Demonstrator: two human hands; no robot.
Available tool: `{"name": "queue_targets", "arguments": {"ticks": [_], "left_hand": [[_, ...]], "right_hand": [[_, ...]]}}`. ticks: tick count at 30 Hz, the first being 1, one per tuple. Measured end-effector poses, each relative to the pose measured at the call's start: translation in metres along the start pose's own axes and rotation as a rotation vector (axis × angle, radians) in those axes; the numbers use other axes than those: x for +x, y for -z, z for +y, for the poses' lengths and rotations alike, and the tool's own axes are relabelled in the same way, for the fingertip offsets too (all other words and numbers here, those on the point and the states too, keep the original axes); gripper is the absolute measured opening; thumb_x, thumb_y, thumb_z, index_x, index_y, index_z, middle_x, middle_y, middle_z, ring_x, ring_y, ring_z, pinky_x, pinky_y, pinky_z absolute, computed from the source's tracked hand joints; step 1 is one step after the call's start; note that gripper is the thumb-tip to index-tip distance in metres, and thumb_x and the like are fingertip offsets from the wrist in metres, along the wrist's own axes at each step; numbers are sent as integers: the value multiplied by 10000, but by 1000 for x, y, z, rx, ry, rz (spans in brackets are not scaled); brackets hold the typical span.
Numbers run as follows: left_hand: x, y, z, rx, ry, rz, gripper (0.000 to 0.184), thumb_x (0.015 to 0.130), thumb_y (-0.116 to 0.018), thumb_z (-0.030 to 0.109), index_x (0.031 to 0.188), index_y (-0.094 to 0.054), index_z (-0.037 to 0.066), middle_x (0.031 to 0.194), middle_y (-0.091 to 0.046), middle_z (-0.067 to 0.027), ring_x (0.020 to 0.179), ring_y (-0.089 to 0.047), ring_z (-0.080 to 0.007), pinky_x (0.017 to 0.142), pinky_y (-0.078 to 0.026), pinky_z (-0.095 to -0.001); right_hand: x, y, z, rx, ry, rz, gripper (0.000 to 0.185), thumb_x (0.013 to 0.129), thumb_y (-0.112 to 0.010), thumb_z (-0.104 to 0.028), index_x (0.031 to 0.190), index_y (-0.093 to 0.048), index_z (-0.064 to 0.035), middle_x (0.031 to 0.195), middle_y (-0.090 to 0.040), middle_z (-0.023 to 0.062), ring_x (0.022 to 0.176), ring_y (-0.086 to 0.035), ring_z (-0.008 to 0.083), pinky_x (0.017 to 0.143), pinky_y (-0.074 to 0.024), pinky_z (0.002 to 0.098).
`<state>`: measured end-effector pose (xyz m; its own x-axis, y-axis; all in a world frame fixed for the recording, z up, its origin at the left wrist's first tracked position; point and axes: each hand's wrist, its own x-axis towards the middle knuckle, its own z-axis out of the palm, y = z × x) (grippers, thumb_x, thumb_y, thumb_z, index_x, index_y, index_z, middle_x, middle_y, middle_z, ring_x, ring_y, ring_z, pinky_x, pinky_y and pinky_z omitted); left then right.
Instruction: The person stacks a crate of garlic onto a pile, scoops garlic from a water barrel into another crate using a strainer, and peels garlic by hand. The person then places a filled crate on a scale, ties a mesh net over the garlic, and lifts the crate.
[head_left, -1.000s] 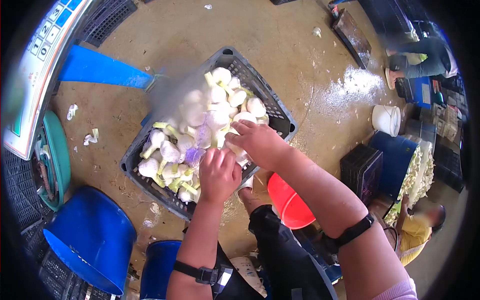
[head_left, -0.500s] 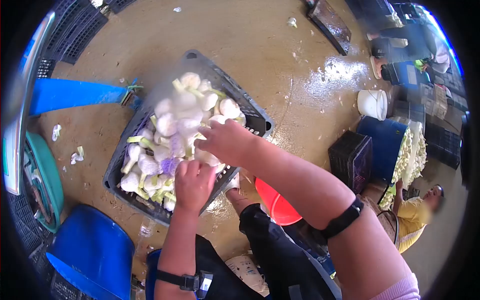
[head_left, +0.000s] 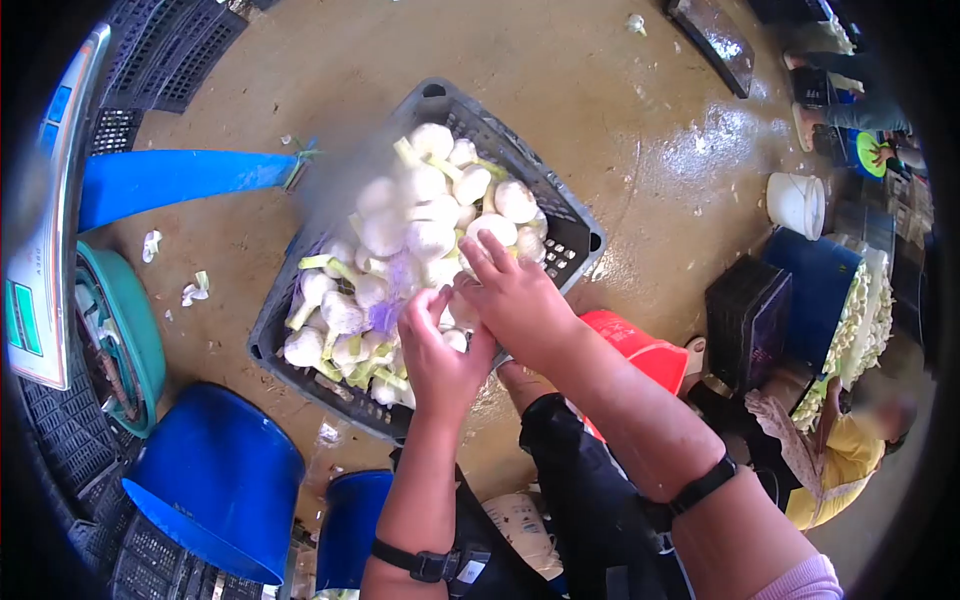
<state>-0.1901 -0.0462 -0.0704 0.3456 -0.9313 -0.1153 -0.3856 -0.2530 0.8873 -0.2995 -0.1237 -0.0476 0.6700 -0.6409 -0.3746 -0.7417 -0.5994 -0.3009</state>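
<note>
A black plastic crate point(head_left: 535, 150) full of garlic bulbs point(head_left: 430, 240) with short green stems sits on the floor in front of me. Purple netting point(head_left: 385, 315) lies among the bulbs. At the crate's near side, my left hand point(head_left: 445, 350) is cupped, thumb apart from the fingers, with nothing plainly held. My right hand point(head_left: 520, 305) reaches over the bulbs beside it, fingers stretched out and spread. The two hands are close together, their fingertips partly overlapping in view. A blur hides part of the crate's far left side.
A red basin point(head_left: 635, 345) stands right of the crate. Blue tubs point(head_left: 215, 480) are at the lower left, near a green basin point(head_left: 135, 340) and a scale point(head_left: 45, 270). A blue post point(head_left: 190, 185) points toward the crate. A person in yellow point(head_left: 850, 460) sits at the right.
The view has shifted, so the crate appears farther right. My left hand has opened from a closer grip, its thumb now apart. My right hand's fingers have spread out over the bulbs.
</note>
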Motion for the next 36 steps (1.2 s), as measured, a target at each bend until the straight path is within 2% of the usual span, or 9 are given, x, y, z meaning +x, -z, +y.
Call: {"name": "queue_targets", "arguments": {"ticks": [6, 12, 19, 23, 25, 28, 30, 33, 36], "left_hand": [[29, 9, 24, 435, 15, -249, 561, 605, -758, 144, 1077, -462, 77, 932, -612, -106, 917, -510, -304, 854, -373, -422], [15, -3, -9, 288, 146, -286, 629, 575, -802, 145, 1093, -453, 70, 975, -591, -101, 979, -497, -301, 858, -383, -416], [9, -12, -20, 227, 106, -240, 564, 580, -790, 161, 1056, -505, 62, 973, -603, -91, 928, -521, -298, 846, -374, -409], [7, -11, -14, 420, 3, -271, 605, 575, -798, 164, 1101, -520, 58, 982, -608, -94, 926, -523, -286, 834, -391, -398], [8, -9, -8, 507, -5, -311, 636, 563, -807, 152, 1124, -520, 62, 973, -605, -93, 927, -520, -278, 825, -405, -398], [11, -8, -11, 648, 166, -502, 668, 579, -798, 180, 1155, -493, 30, 984, -610, -121, 946, -524, -311, 830, -391, -395], [-2, -10, -50, 305, 132, -342, 654, 620, -778, 136, 1184, -466, 24, 1090, -560, -115, 990, -513, -283, 841, -410, -389], [-4, -11, -85, -199, 417, -264, 671, 700, -681, 0, 1286, -357, 48, 1273, -384, -72, 1097, -439, -193, 906, -413, -346], [1, 11, -4, -646, 412, -107, 734, 678, -617, 3, 1338, -299, 41, 1320, -386, -136, 1192, -416, -270, 1002, -338, -398]], "right_hand": [[-8, -14, 6, 259, -46, 141, 409, 743, -554, -108, 1151, -547, -89, 1229, -487, 113, 1206, -436, 288, 876, -474, 374], [-19, -28, 14, 564, -38, 81, 494, 724, -549, 12, 1208, -490, -72, 1296, -437, 158, 1244, -393, 319, 917, -450, 378], [0, -40, 49, 1005, 7, -206, 729, 611, -514, 146, 1298, -437, -86, 1413, -304, 201, 1318, -286, 323, 1056, -275, 350], [0, -38, 41, 913, 18, -114, 630, 623, -580, 90, 1227, -497, -68, 1331, -416, 188, 1243, -398, 327, 997, -366, 352], [5, -12, 25, 559, -153, -259, 483, 650, -637, 12, 1119, -558, -67, 1192, -519, 142, 1102, -523, 301, 882, -464, 343], [25, -7, 12, 236, -42, -345, 400, 668, -672, -50, 1055, -577, -91, 1075, -560, 92, 975, -581, 272, 764, -514, 328], [33, -17, 22, 283, 32, -428, 466, 645, -723, -127, 1089, -582, -117, 1095, -560, 103, 1033, -553, 282, 838, -484, 352], [15, -27, 37, 588, 73, -31, 649, 556, -796, -242, 1150, -562, -121, 1170, -510, 160, 1094, -500, 328, 939, -415, 385], [-7, 4, 22, 513, 52, 471, 702, 538, -804, -229, 1179, -537, -125, 1205, -465, 201, 1072, -494, 365, 923, -414, 409]]}}
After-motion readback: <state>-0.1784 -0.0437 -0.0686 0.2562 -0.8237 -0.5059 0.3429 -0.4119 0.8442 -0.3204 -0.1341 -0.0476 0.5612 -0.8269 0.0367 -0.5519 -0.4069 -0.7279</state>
